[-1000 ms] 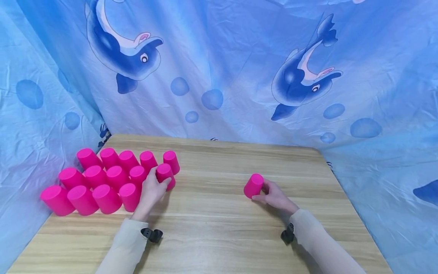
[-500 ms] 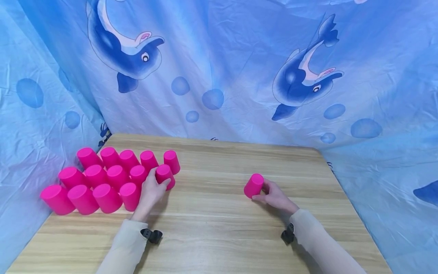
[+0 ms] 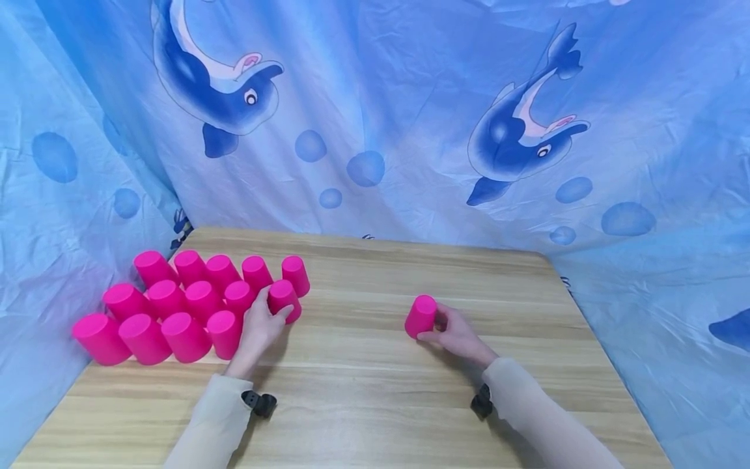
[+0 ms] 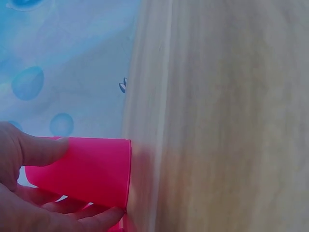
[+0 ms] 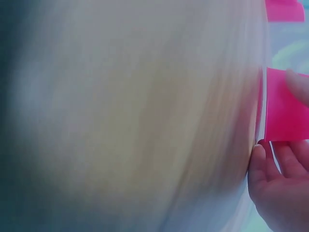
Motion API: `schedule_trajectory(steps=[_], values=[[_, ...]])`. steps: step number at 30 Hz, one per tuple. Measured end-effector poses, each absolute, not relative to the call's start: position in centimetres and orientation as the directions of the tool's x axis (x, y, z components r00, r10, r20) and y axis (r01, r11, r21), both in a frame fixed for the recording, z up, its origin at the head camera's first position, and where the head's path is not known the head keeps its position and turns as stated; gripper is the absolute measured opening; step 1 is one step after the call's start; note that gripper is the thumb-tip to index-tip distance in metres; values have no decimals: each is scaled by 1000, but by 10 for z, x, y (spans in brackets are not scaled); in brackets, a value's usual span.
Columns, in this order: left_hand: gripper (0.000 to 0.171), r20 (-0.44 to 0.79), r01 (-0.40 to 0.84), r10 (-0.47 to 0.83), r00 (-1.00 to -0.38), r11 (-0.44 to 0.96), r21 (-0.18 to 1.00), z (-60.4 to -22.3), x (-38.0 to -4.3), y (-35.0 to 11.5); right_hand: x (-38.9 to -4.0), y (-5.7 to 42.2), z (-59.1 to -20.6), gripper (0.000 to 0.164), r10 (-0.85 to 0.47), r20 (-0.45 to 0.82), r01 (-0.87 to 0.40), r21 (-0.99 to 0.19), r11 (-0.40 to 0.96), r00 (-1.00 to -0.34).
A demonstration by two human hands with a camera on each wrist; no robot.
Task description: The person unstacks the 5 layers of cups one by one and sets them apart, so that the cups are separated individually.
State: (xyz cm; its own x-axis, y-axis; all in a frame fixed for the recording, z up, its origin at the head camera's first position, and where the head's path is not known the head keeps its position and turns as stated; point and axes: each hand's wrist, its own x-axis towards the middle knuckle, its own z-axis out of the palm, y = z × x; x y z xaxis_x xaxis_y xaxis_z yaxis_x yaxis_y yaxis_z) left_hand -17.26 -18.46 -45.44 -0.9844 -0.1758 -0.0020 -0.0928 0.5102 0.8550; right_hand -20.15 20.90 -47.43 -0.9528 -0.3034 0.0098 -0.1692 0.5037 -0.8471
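My left hand (image 3: 262,326) grips an upside-down pink cup (image 3: 284,301) at the right end of the middle row of cups. In the left wrist view the thumb (image 4: 46,151) lies along the cup's side, and the fingers wrap below it, with the rim at the tabletop. Further right, my right hand (image 3: 457,335) holds another upside-down pink cup (image 3: 420,317) between thumb and fingers. That cup leans slightly in the head view. The right wrist view shows its wall (image 5: 287,108) partly cut off by the frame edge, fingertips right at the rim.
Several matching pink cups stand upside down in rows on the left; one (image 3: 295,276) ends the back row. The wooden table (image 3: 363,391) runs back to a blue curtain (image 3: 375,98) printed with dolphins. Black wrist cameras sit on both sleeves.
My right hand and its cup have shifted a little to the left over the last half second. The left hand keeps its hold at the row's end.
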Motion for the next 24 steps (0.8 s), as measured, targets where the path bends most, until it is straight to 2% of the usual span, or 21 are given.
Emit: schedule_trajectory(steps=[4, 10, 17, 24], values=[[62, 4, -90, -178, -984, 515, 852, -454, -172, -186, -199, 189, -474, 54, -343, 3, -186, -846, 500, -939], [61, 3, -91, -175, -985, 529, 844, -453, -172, -189, -194, 159, -467, 61, -433, -34, -206, -845, 493, -901], [64, 11, -75, -153, -988, 542, 837, -453, -174, -188, -191, 129, -461, 65, -477, -78, -196, -844, 499, -876], [65, 38, -46, -140, -989, 551, 833, -456, -173, -188, -188, 97, -465, 65, -506, -54, -247, -825, 509, -861]])
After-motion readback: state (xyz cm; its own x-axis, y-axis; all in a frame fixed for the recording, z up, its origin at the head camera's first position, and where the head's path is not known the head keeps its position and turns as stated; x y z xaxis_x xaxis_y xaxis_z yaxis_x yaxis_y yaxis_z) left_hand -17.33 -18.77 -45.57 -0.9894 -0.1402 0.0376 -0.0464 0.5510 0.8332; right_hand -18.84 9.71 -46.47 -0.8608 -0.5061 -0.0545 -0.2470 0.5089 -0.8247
